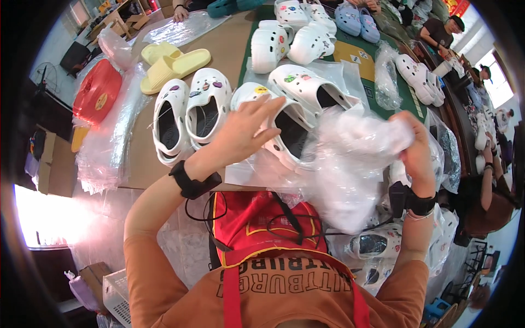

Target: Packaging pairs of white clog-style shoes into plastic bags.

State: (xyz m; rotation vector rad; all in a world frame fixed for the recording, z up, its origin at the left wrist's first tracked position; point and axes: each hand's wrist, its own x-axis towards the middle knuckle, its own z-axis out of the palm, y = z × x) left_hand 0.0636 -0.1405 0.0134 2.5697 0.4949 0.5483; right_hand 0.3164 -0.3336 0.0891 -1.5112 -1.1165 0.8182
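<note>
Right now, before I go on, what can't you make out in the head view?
All in the head view:
- Whether the clear plastic bag in the right hand holds anything: motion blur and glare.
- Part of the white clog with the yellow charm: hidden by the left hand.
- The teal footwear: cut off by the upper edge.

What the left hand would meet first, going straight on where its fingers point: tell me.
Likely the white clog with green and pink charms, up and right of the left hand. Depth is unclear: it might brush the yellow-charmed clog below first, or pass over both.
</note>
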